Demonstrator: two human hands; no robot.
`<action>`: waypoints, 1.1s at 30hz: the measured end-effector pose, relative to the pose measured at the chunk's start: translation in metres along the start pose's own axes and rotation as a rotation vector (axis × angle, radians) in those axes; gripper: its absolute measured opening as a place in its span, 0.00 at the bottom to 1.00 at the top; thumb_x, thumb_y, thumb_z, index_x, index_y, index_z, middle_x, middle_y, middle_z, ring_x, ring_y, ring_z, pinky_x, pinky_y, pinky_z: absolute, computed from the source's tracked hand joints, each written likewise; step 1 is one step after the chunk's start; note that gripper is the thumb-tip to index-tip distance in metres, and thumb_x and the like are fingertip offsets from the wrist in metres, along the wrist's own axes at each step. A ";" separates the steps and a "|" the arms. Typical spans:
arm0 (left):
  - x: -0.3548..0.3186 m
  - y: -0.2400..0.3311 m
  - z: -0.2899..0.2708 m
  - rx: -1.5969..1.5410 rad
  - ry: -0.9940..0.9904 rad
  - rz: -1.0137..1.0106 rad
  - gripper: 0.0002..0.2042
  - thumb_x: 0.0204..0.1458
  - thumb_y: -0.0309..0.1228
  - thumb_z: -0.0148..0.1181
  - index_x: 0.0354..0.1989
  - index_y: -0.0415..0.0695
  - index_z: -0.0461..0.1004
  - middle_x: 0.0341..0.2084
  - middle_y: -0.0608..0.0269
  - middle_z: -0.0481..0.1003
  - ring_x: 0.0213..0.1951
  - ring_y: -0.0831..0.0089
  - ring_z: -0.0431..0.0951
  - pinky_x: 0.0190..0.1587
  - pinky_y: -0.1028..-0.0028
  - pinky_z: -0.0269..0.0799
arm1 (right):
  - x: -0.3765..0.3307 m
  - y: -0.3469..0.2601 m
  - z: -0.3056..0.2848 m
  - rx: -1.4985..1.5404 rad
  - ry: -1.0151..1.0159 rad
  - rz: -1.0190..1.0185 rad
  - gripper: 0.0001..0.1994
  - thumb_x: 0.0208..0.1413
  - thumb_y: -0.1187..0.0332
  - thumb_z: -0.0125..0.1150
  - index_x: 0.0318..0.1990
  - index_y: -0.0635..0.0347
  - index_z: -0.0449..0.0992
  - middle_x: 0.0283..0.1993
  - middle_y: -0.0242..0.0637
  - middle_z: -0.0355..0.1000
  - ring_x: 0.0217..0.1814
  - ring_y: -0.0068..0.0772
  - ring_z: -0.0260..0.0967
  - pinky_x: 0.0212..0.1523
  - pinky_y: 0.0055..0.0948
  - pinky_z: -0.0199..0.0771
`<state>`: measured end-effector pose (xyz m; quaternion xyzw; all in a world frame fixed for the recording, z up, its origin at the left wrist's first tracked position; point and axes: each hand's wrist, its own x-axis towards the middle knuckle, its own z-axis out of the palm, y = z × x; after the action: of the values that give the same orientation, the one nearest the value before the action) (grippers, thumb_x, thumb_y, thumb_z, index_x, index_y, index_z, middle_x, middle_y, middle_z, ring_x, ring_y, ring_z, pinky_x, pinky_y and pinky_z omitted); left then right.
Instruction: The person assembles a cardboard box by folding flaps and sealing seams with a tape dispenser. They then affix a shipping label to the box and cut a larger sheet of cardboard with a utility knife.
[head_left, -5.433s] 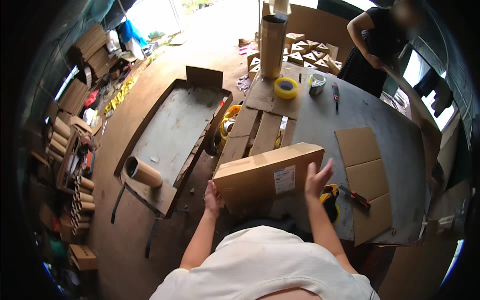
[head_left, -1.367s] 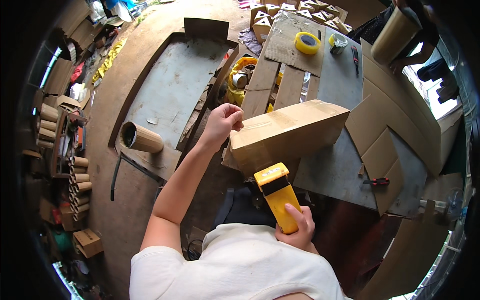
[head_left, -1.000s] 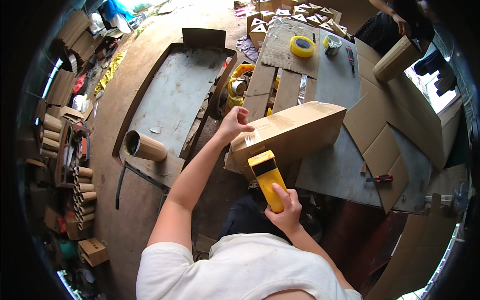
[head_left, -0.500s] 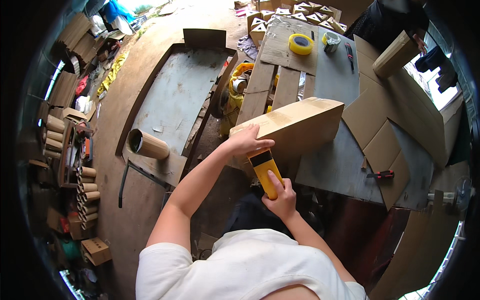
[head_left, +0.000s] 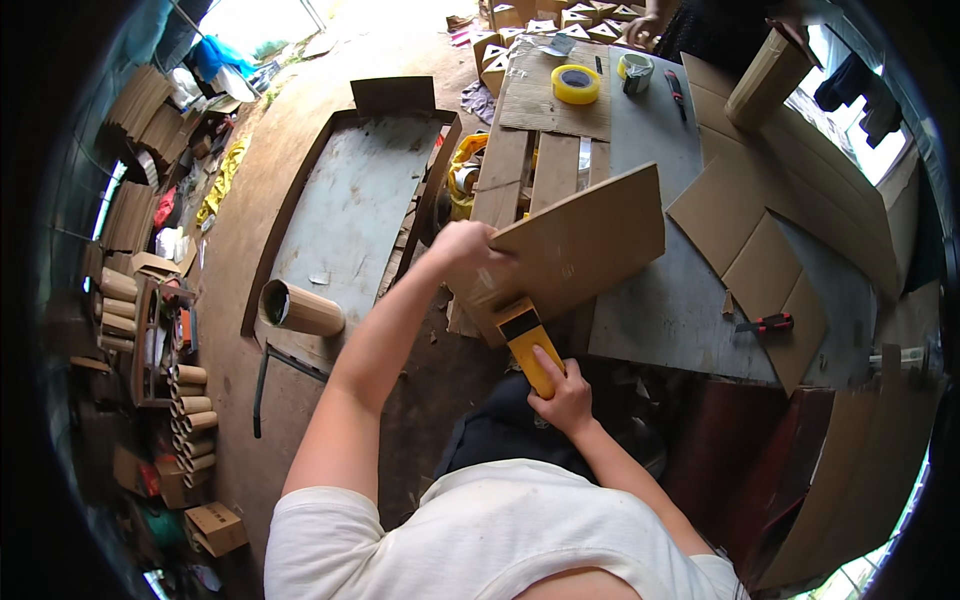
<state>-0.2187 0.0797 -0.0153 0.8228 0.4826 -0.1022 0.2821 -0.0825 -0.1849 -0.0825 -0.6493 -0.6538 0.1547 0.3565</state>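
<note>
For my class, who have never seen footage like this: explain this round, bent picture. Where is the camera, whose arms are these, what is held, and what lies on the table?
The camera sits on a person's head, looking down; its wide lens bends straight edges. Both bare arms are that person's own. The left hand grips the end of a long cardboard box. The right hand holds a yellow handheld tool against that end. On the grey table lie flat cardboard sheets, a yellow tape roll and a red-handled tool. Another person stands at the far end.
</note>
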 end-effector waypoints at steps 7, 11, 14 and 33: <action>0.079 -0.096 -0.074 -0.271 -0.032 -0.053 0.28 0.38 0.58 0.60 0.25 0.39 0.77 0.20 0.62 0.75 0.25 0.75 0.74 0.30 0.74 0.67 | 0.018 -0.026 -0.016 -0.021 -0.001 0.010 0.34 0.30 0.68 0.65 0.54 0.41 0.66 0.30 0.40 0.60 0.26 0.38 0.67 0.27 0.31 0.75; 0.117 -0.129 -0.077 -0.297 0.070 -0.070 0.31 0.41 0.63 0.51 0.29 0.41 0.78 0.24 0.57 0.76 0.28 0.66 0.75 0.35 0.70 0.67 | 0.066 -0.030 0.004 -0.065 0.005 -0.016 0.35 0.29 0.67 0.66 0.54 0.40 0.67 0.29 0.40 0.60 0.24 0.39 0.67 0.28 0.32 0.75; 0.135 -0.133 -0.062 -0.236 0.223 -0.070 0.34 0.44 0.65 0.42 0.35 0.43 0.76 0.32 0.51 0.75 0.38 0.59 0.74 0.41 0.66 0.66 | 0.112 -0.030 0.013 -0.081 -0.012 -0.033 0.35 0.27 0.68 0.66 0.53 0.39 0.67 0.29 0.40 0.60 0.24 0.39 0.67 0.27 0.32 0.75; 0.011 -0.008 0.010 -0.117 0.288 -0.258 0.45 0.36 0.64 0.53 0.56 0.40 0.57 0.42 0.41 0.69 0.47 0.54 0.69 0.48 0.64 0.64 | 0.153 0.023 -0.029 0.014 -0.304 -0.247 0.35 0.31 0.65 0.66 0.55 0.37 0.65 0.27 0.40 0.59 0.23 0.37 0.66 0.27 0.30 0.73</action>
<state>-0.2186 0.0851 -0.0317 0.7425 0.6246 0.0091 0.2419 -0.0315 -0.0434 -0.0374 -0.5308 -0.7736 0.2109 0.2745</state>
